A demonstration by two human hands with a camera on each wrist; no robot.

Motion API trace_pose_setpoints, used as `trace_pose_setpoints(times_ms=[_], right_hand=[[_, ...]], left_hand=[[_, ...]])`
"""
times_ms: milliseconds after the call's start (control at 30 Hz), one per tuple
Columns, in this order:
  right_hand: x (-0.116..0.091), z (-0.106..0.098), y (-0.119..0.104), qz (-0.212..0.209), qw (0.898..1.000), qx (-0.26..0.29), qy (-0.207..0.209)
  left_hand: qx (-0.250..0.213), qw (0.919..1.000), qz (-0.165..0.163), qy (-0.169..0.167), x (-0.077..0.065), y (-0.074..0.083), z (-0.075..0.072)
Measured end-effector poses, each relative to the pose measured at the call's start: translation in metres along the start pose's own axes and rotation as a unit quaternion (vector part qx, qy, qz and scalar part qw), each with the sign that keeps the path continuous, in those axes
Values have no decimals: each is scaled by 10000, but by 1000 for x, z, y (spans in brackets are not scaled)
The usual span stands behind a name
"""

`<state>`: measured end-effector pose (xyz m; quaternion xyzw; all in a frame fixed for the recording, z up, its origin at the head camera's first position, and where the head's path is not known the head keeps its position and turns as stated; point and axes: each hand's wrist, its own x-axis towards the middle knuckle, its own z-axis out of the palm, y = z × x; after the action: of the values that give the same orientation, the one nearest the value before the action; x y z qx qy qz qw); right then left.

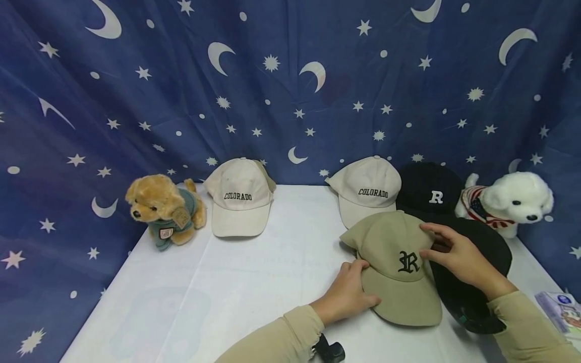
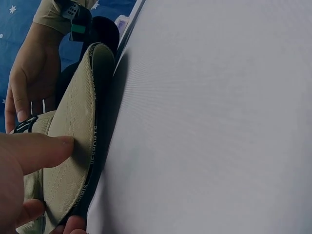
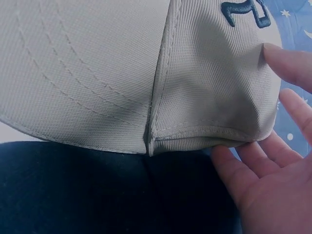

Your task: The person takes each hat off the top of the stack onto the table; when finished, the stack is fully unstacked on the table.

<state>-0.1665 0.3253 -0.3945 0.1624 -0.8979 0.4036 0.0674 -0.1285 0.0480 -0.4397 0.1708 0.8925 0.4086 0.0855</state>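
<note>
An olive-khaki baseball cap (image 1: pixel 390 239) with a dark letter R on its front sits at the table's right. My left hand (image 1: pixel 347 295) grips its left side near the brim; in the left wrist view the thumb (image 2: pixel 44 151) lies on top of the brim and fingertips show at the edge below. My right hand (image 1: pixel 463 257) holds the right side of the crown. Up close in the right wrist view, one fingertip touches the crown beside the letter and other fingers (image 3: pixel 261 156) reach under the lower edge. A large black thing (image 1: pixel 481 252), partly covered, lies right of the cap.
Behind stand a cream COLORADO cap (image 1: pixel 374 184), a black R cap (image 1: pixel 419 186) and a white toy dog (image 1: pixel 522 199). Farther left are another cream COLORADO cap (image 1: pixel 240 186) and a tan toy dog (image 1: pixel 159 196). A purple-white packet (image 1: pixel 563 307) lies at the right edge.
</note>
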Motion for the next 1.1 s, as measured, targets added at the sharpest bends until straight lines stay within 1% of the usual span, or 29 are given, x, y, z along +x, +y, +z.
trace_pose_setpoints(times_ms=[67, 300, 467, 667, 833, 967, 1100], right_hand=[[0, -1, 1, 20, 10000, -20, -7], [1, -9, 1, 191, 9992, -349, -22], [2, -9, 3, 236, 9992, -316, -44], [0, -11, 8, 181, 9994, -294, 33], [-1, -13, 8, 188, 9995, -237, -7], [-1, -15, 6, 162, 9997, -195, -18], [-2, -16, 5, 44, 9998, -167, 129]], left_hand=[[48, 10000, 2, 4, 1, 1, 1], [378, 9993, 37, 12, 4, 7, 2], [465, 9989, 35, 2, 5, 9, 2], [715, 9974, 100, -83, 7, 10, 4], [746, 9970, 136, -168, 8, 10, 4], [742, 9967, 181, -262, 7, 8, 0], [700, 9966, 214, -373, 6, 5, -6]])
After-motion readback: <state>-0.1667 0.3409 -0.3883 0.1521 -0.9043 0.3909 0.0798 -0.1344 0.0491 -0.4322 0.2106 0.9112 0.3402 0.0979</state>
